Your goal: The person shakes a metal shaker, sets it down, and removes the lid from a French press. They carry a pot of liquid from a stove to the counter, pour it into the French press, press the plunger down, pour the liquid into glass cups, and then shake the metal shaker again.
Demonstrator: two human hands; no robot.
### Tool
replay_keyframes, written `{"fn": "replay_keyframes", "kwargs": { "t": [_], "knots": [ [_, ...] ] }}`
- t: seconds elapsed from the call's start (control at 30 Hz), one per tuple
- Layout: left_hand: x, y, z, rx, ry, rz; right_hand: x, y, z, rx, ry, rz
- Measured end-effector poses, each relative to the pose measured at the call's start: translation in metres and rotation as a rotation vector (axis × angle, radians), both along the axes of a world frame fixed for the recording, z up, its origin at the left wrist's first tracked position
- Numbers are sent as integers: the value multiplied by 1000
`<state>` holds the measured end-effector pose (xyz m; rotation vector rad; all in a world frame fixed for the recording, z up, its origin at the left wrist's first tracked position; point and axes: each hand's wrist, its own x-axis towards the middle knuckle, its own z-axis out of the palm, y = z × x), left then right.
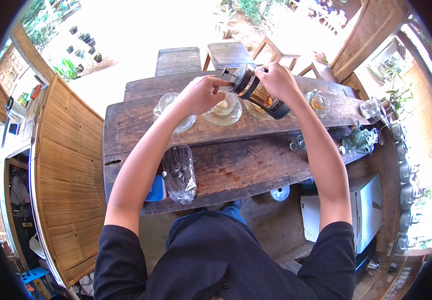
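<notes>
My right hand [278, 80] is closed on the handle of a French press [262, 97] with a black frame and amber liquid inside. The press is tilted, its lid end toward the left. At that lid is my left hand [203, 95], index finger against its edge and the other fingers curled. Just below the lid stands a glass cup [224, 106] on a clear glass saucer [221, 119]. Another glass cup [166, 102] is partly behind my left wrist. To the right, beyond my right forearm, a glass cup [318, 102] shows something orange inside.
The dark wooden table [131, 120] has a lower front plank. A clear plastic-wrapped container [179, 172] and a blue-lidded box [156, 190] lie front left. Glass jars [361, 140] stand at the right. Wooden stools [178, 60] are beyond; a woven bamboo partition [68, 185] is left.
</notes>
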<state>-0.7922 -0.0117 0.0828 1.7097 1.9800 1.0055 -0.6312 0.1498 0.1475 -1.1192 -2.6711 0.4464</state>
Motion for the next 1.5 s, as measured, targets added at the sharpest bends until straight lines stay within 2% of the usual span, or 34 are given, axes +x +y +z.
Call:
{"fn": "replay_keyframes", "kwargs": {
  "t": [0.27,0.33,1.5],
  "knots": [
    [-2,1,3,-25,35,-16,-1,0,1,-4,-25,16],
    [3,-3,13,-79,-25,6,0,-4,7,-30,-42,8],
    [-1,4,13,-30,8,26,-2,0,17,59,6,23]
  ]
}}
